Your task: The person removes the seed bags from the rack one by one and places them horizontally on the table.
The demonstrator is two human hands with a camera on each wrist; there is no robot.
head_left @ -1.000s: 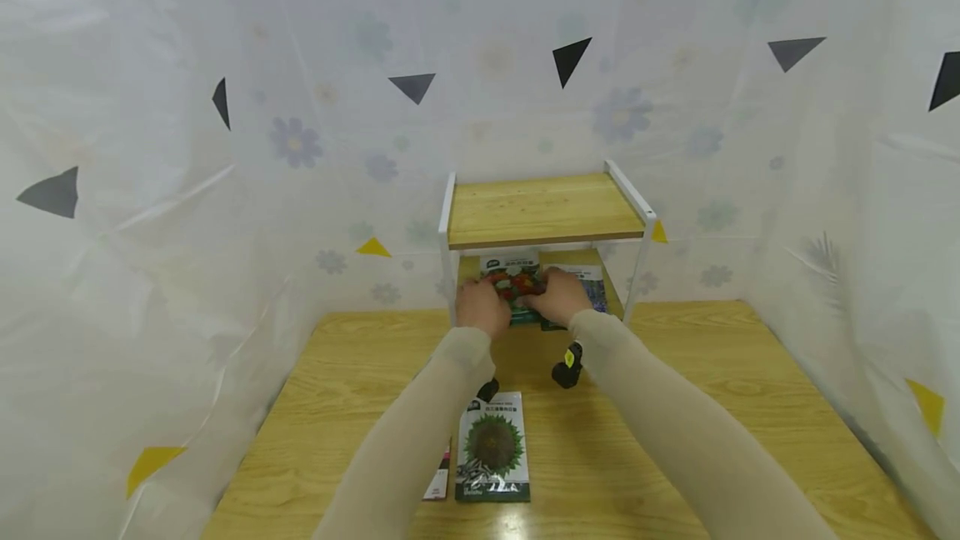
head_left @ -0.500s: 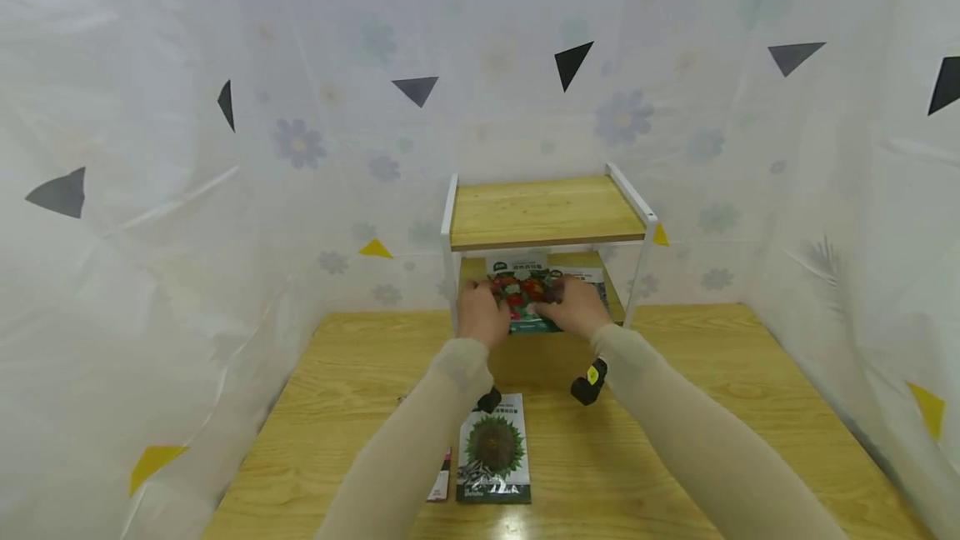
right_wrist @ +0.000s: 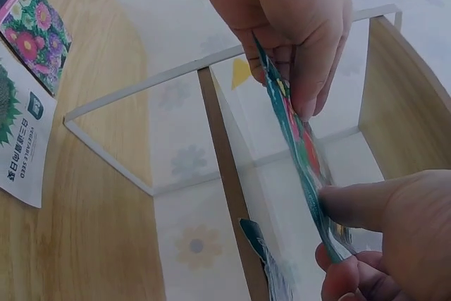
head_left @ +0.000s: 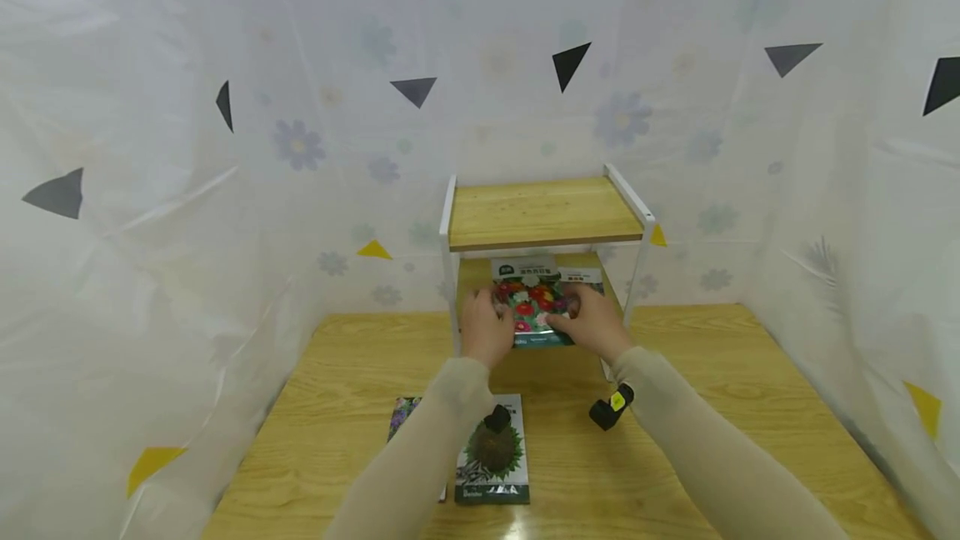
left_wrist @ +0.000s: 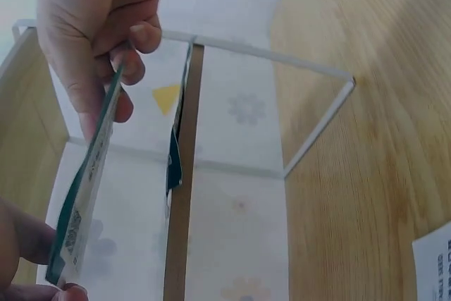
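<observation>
In the head view, a seed packet (head_left: 528, 300) printed with red and white flowers is held between both hands, just in front of the lower shelf. My left hand (head_left: 487, 327) pinches its left edge and my right hand (head_left: 596, 325) pinches the right edge. From the right wrist the packet (right_wrist: 296, 146) appears nearly edge-on, the right thumb on its printed face. Behind it, another seed packet (head_left: 585, 276) lies on the lower shelf, partly covered; its corner (left_wrist: 174, 163) juts past the shelf edge in the left wrist view.
A two-tier wooden rack (head_left: 547, 211) with white side frames stands at the back of the table (head_left: 675, 407). Nearer lie a sunflower seed packet (head_left: 491, 473) and a purple-flowered packet (head_left: 402, 412), the latter mostly under the left forearm.
Both hands have drawn the red-flowered packet off the lower shelf, toward me and slightly right. More of the packet behind was uncovered earlier; the purple-flowered one now shows beside my left arm.
</observation>
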